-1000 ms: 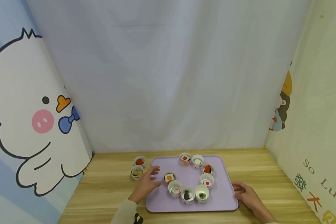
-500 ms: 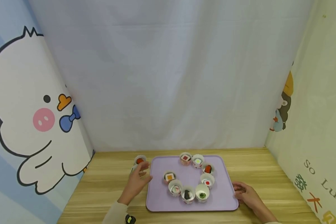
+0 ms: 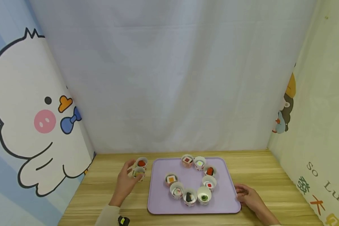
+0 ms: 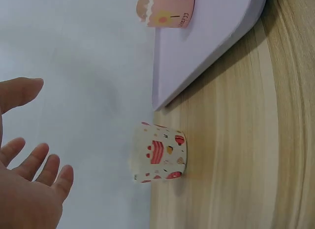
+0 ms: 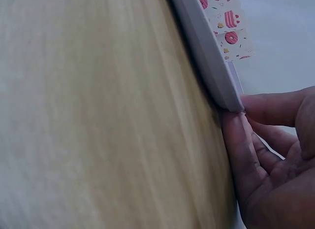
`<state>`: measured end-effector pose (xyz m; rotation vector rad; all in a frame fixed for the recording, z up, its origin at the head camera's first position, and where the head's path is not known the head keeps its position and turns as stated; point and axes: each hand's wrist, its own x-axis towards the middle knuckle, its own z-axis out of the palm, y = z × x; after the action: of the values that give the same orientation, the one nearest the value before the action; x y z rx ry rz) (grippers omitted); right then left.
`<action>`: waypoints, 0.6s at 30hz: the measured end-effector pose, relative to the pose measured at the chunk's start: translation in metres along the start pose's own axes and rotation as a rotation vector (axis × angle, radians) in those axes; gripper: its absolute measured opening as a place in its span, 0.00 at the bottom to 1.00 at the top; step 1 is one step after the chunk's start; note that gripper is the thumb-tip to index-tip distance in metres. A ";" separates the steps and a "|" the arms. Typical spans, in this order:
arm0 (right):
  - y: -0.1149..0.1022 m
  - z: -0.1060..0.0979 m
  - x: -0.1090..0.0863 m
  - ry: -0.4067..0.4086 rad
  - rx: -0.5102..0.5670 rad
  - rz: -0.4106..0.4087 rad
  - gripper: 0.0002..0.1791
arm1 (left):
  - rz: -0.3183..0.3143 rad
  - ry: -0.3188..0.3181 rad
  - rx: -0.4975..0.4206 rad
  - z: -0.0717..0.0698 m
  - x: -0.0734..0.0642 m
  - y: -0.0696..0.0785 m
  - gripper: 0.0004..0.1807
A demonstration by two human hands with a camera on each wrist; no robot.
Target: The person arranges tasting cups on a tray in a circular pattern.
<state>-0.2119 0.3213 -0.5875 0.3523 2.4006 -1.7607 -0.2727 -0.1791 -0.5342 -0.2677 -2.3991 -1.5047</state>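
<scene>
My left hand [image 3: 125,182] is beside two paper cups left of the tray, its thumb overlapping the nearer cup [image 3: 138,170] in the head view. That cup has something yellow-green inside; the farther cup [image 3: 141,163] holds a red-topped piece. In the left wrist view the fingers of my left hand [image 4: 34,182] are spread from the thumb, apart from a cake-printed paper cup [image 4: 160,152]. My right hand [image 3: 248,197] pinches the right edge of the lilac tray [image 3: 223,204], thumb on the rim [image 5: 234,98] and a finger beneath it.
On the tray several paper cups form a curved row, each with a small sushi-like piece, among them an orange-topped one [image 3: 171,179] and a green one [image 3: 204,197]. The wooden table [image 3: 251,163] meets a pale curtain [image 3: 169,94] behind; printed cloths hang at both sides.
My left hand has moved left from the tray's left side, across to the outer side of the two loose cups. My right hand stays at the tray edge.
</scene>
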 end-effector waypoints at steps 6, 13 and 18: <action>0.002 0.000 0.001 0.000 0.007 -0.001 0.32 | -0.151 0.019 -0.144 -0.003 0.004 -0.015 0.48; 0.001 0.000 0.000 0.001 0.010 0.007 0.32 | -0.316 0.094 -0.163 0.010 -0.001 -0.040 0.51; 0.001 0.000 0.001 0.003 0.012 0.003 0.32 | -0.409 0.154 -0.102 0.029 -0.007 -0.044 0.51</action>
<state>-0.2128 0.3214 -0.5886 0.3596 2.3914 -1.7753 -0.2842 -0.1721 -0.5855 0.3273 -2.3519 -1.7455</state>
